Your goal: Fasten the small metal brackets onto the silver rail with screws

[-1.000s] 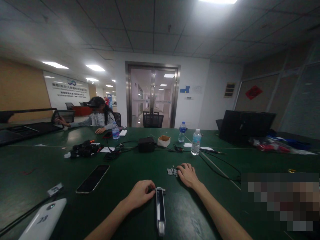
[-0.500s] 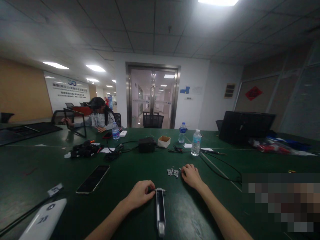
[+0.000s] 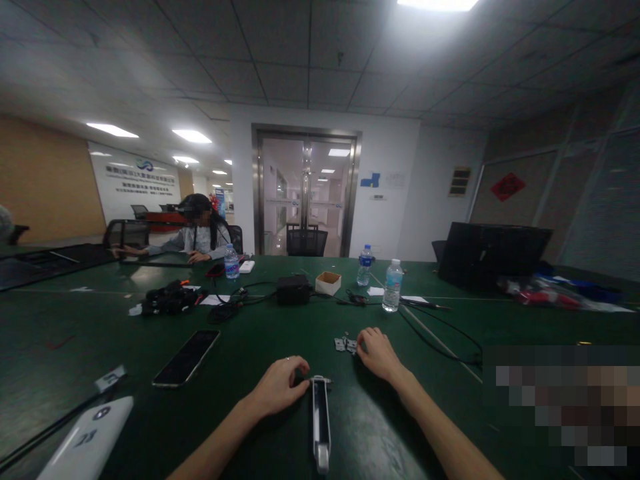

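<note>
A long, narrow piece [image 3: 321,420] with whitish edges and a dark middle lies lengthwise before me, a small crosspiece at its far end. Beside that end, my left hand [image 3: 283,387] rests with thumb and index finger apart; the thumb tip is at or against the crosspiece. Small silvery metal parts [image 3: 345,344] lie on the green table farther off. My right hand [image 3: 379,353] is at their right side, fingers bent down and pressed together at the tips. Whatever is between those fingertips is too small to make out.
A phone [image 3: 187,359] and a white device [image 3: 87,440] lie to the left. Farther back are a black adapter [image 3: 293,289], a small open box [image 3: 328,283], water bottles [image 3: 392,287] and cables. Across the table, a person [image 3: 203,233] holds a dark frame [image 3: 160,260].
My right hand has moved slightly left to the metal parts, covering some. My left thumb and index finger have spread a little. The person opposite has lowered the dark frame.
</note>
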A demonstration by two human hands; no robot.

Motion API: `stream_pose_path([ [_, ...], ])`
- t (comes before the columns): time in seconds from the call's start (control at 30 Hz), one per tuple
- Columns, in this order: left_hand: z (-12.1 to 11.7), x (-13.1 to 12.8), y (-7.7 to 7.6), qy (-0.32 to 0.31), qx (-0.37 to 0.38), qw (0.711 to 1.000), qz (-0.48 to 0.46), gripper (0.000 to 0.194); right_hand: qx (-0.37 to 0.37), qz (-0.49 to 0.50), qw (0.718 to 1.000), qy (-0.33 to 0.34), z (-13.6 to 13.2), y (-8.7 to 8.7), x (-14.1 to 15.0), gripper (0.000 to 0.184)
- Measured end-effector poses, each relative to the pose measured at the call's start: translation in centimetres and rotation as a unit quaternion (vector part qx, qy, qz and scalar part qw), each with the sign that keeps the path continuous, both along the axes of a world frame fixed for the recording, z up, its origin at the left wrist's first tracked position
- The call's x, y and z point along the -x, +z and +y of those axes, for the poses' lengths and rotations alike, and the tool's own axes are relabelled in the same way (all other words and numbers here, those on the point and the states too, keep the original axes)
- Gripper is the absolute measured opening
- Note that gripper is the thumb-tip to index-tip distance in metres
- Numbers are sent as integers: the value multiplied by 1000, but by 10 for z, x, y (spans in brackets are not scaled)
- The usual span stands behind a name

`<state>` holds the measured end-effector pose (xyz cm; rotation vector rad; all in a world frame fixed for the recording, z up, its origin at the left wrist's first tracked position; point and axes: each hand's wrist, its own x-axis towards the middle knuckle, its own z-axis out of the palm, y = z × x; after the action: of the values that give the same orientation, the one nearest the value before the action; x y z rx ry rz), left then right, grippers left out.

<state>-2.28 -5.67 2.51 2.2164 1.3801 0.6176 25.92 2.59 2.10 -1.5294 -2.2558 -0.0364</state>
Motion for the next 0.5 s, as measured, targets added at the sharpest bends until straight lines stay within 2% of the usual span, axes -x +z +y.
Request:
stream_pose_path([
  [0.1, 0, -1, 0, 16, -37, 999, -9, 31, -2, 67, 995, 75, -11, 2, 16, 8],
  [0.23, 0, -3, -1, 18, -83, 996, -23, 26, 26, 169, 969, 178, -31, 3, 43, 7],
  [0.37, -2, -5, -1, -14, -97, 994, -48, 23, 67, 247, 940, 228, -51, 6, 66, 8],
  [0.5, -3, -6, 0, -25, -103, 993, -55, 18, 94, 295, 915, 257, -60, 6, 74, 9],
])
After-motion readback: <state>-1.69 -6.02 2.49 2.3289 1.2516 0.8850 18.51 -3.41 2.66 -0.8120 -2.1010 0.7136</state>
